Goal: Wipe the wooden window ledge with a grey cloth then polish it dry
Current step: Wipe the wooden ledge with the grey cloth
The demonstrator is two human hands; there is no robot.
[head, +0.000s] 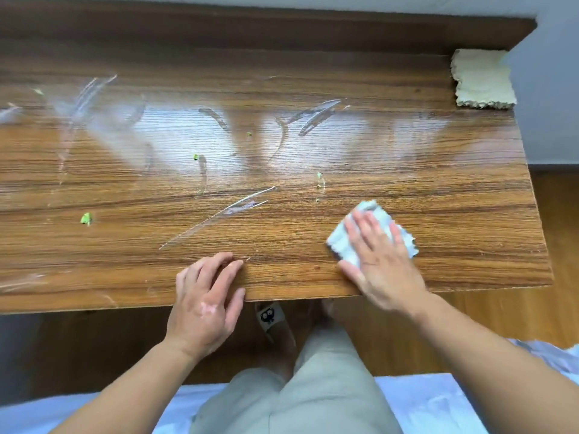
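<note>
I see the right hand point(380, 261) spread flat, fingers apart, pressing the grey cloth point(371, 231) onto the ledge point(282, 170) near its front right edge. The left hand point(206, 305) rests open on the front edge, fingers loosely curled onto the wood, holding nothing. White smears point(219, 214) and green bits point(85, 218) mark the ledge left of the cloth; a beige cloth point(482, 79) lies at the far right corner.
</note>
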